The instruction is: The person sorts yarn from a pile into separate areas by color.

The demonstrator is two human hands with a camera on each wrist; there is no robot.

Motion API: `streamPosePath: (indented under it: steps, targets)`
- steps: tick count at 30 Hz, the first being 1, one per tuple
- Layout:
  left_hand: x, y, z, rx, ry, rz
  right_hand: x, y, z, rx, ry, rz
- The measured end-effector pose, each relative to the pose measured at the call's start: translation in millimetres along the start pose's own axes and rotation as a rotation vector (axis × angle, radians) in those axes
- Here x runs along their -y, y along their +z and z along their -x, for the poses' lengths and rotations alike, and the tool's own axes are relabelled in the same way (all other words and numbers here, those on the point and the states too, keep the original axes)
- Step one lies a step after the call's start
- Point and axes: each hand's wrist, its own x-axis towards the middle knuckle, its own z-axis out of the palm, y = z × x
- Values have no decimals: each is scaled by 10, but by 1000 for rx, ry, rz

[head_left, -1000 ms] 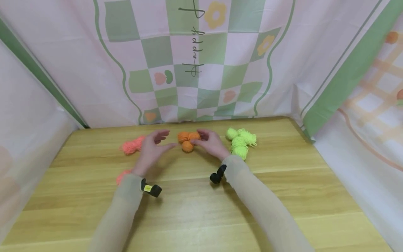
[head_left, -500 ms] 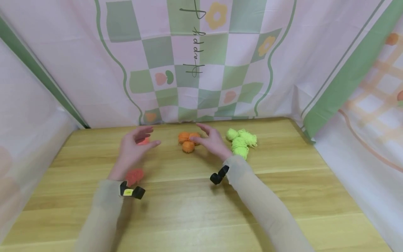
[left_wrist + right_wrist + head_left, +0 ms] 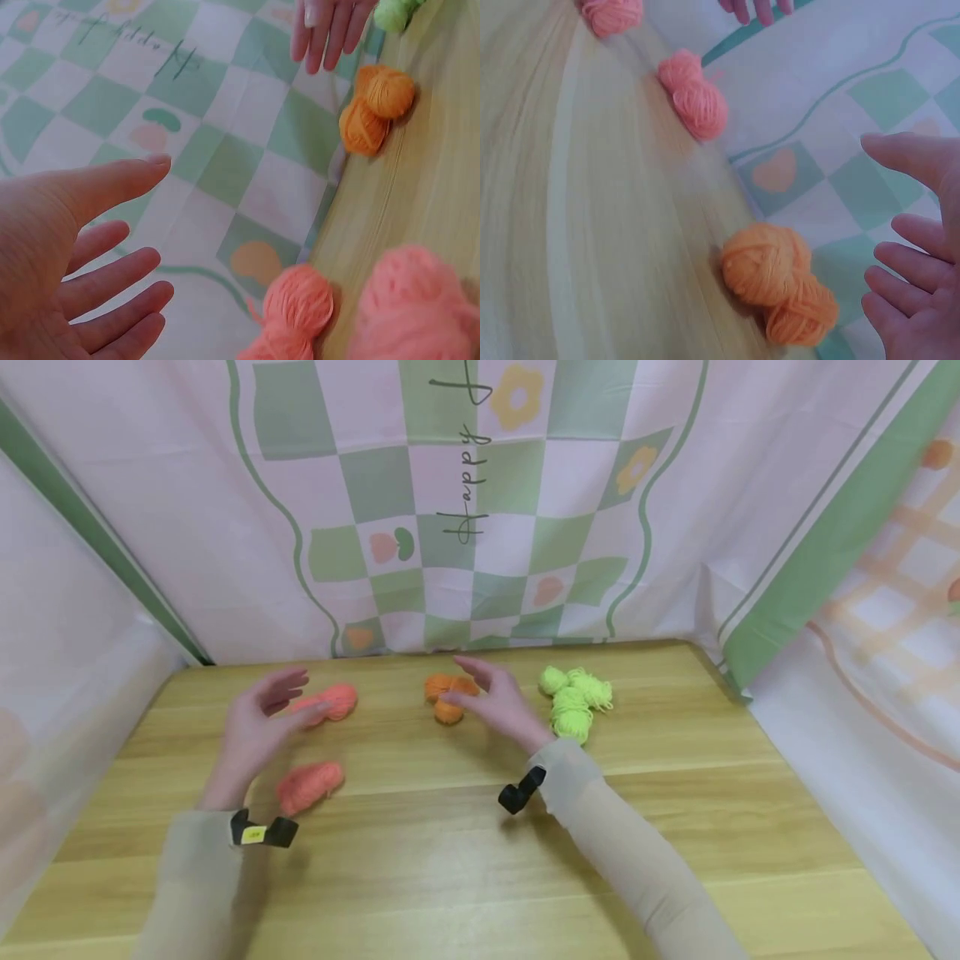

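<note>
My left hand [image 3: 258, 727] hangs over the left part of the table, fingers spread and nothing in its grasp. Partly behind its thumb lies a coral-pink yarn ball [image 3: 341, 700]; nearer the front is another pink yarn ball [image 3: 307, 787]. My right hand [image 3: 501, 703] is held beside and above a small cluster of orange yarn balls [image 3: 448, 712], which its thumb partly covers in the head view. In the right wrist view a gap shows between its extended fingers [image 3: 911, 266] and the orange yarn [image 3: 761, 262]. Bright green yarn balls [image 3: 573, 714] lie right of that hand.
The wooden table [image 3: 420, 868] ends at the back against a hanging checked cloth [image 3: 517, 552]. White cloth [image 3: 90, 610] also hangs at the left, and more cloth with a green band [image 3: 795, 585] at the right. A black wrist camera [image 3: 521, 791] sits on each wrist.
My left hand has moved leftward from beside the orange yarn to the pink yarn, uncovering both pink balls. The right hand stays near the orange yarn, its fingertips shifting slightly left.
</note>
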Motion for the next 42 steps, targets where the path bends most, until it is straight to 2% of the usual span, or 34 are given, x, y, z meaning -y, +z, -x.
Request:
streamPosePath:
  steps: [8,13,17,24,33,38,42]
  targets:
    - [174,-152,73,-18,-43,-28,78,149,43,36,-53,-16]
    - [300,-175,102,-14,-79,-44,69,289,101,100,-69,54]
    - [413,-152,84,6,-86,-43,60,417,176,165,-59,64]
    - [499,-90,-20,37,-92,-6,92,676,294,246,-40,98]
    - [442,-102,-240,80,-132,-82,134,945,330,307,-87,122]
    - [537,-124,-349,125,-164,-108,157,1099,304,335,-125,133]
    - [666,-125,-394,196,-189,-115,197,1214,273,347,-155,154]
